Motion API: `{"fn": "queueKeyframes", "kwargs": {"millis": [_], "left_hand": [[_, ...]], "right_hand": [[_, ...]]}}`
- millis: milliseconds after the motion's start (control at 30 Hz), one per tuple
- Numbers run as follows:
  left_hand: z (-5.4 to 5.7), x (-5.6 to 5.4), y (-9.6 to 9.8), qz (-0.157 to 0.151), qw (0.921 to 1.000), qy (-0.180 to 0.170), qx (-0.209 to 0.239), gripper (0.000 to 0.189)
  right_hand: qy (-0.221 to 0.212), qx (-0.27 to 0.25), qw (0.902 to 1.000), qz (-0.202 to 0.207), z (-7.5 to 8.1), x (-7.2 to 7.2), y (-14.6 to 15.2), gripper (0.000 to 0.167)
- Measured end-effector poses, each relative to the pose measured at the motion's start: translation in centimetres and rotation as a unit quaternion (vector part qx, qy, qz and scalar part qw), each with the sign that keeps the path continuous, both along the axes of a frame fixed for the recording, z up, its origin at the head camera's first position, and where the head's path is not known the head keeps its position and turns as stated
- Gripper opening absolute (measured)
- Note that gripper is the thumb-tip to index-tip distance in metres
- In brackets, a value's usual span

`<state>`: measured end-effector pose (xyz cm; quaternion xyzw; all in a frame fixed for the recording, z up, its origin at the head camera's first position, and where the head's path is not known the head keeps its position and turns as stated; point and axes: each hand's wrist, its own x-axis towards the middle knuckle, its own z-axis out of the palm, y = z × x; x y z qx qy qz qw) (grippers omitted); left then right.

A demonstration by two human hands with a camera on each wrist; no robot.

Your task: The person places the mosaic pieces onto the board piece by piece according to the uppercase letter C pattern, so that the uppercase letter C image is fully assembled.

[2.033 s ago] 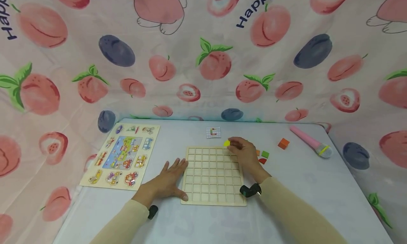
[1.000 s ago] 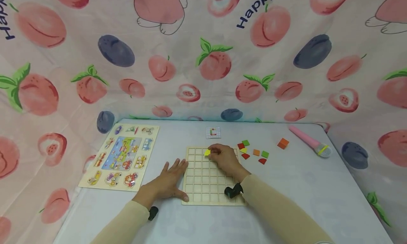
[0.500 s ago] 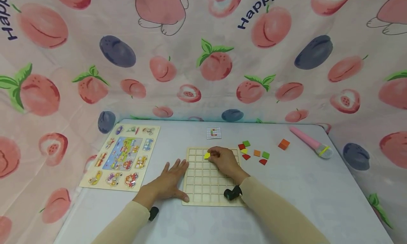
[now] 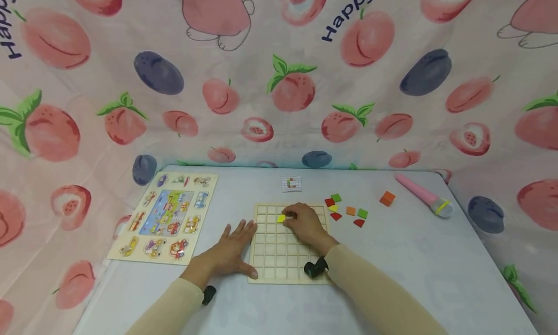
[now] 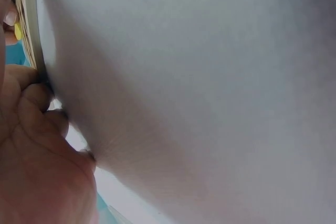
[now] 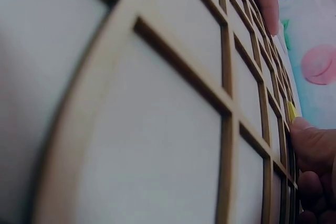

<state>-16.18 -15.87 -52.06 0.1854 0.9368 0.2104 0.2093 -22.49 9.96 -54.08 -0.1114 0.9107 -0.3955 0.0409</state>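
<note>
A wooden grid board (image 4: 273, 262) lies flat on the white table, its square cells bounded by raised strips. My right hand (image 4: 306, 227) is over the board's upper part and pinches a small yellow tile (image 4: 281, 218) at a cell in the second row. In the right wrist view the yellow tile (image 6: 292, 111) shows at the thumb tip of the right hand (image 6: 315, 150), down at the grid. Spread flat on the table, my left hand (image 4: 231, 250) touches the board's left edge with fingertips and thumb. The left wrist view shows the left hand (image 5: 42, 145) against that edge.
Several loose tiles, including a green square (image 4: 362, 213) and an orange square (image 4: 350, 211), lie right of the board. Beyond them are orange blocks (image 4: 387, 198) and a pink toy microphone (image 4: 425, 195). A pattern card (image 4: 291, 183) lies behind the board. A picture puzzle (image 4: 163, 216) is at left.
My right hand has carried the yellow tile leftward from the board's upper right edge, then slightly down to a second-row cell. The left hand has stayed at the board's left edge.
</note>
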Motion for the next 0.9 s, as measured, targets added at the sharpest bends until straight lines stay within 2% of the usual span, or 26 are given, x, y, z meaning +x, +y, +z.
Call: {"fn": "queueKeyframes", "kwargs": {"millis": [233,533,900], "left_hand": [[0.08,0.14,0.08,-0.001,1.0,-0.004,-0.002,0.136],[0.12,0.11,0.01,-0.001,1.0,-0.004,0.001,0.137],[-0.11,0.04,0.1,-0.001,1.0,0.003,-0.007,0.137]], "right_hand": [[0.014,0.011,0.9998,0.004,-0.04,0.08,-0.04,0.02],[-0.009,0.004,0.9999,0.0,0.34,-0.09,-0.13,0.021],[-0.009,0.005,0.9999,0.002,0.49,-0.21,0.08,0.022]]}}
